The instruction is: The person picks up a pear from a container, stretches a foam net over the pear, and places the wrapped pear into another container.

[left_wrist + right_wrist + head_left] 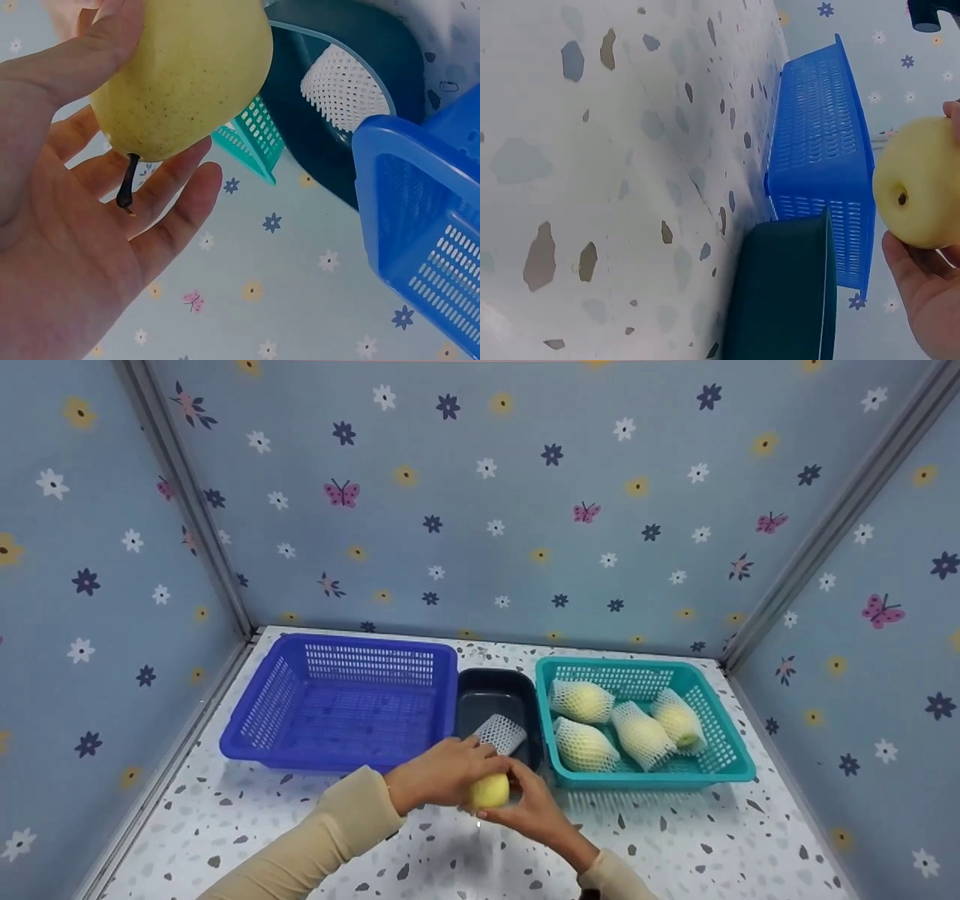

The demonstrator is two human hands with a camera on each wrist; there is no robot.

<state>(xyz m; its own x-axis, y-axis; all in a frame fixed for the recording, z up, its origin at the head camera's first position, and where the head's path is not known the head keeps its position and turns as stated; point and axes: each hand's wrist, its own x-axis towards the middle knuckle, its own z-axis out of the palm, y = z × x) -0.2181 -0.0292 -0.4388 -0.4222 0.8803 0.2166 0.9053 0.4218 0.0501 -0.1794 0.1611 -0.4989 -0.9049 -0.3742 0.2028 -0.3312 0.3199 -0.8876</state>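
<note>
A bare yellow pear (490,792) is between my two hands above the front of the table. My left hand (448,771) holds it at the stem end, thumb on one side and fingers behind. Its dark stem (129,182) points toward the left palm in the left wrist view. From the other side my right hand (537,805) grips the pear, fingers and thumb around the blossom end, whose small dark pit (902,199) shows in the right wrist view. Just beyond the hands, a white foam net sleeve (501,733) lies in a dark rectangular bin (491,679).
Left of the bin stands a blue slotted basket (360,712). On its right, a teal basket (637,781) contains several pears (585,746) in white foam nets. Speckled white tabletop (420,855) stretches in front, and flowered panels (480,502) enclose the back and sides.
</note>
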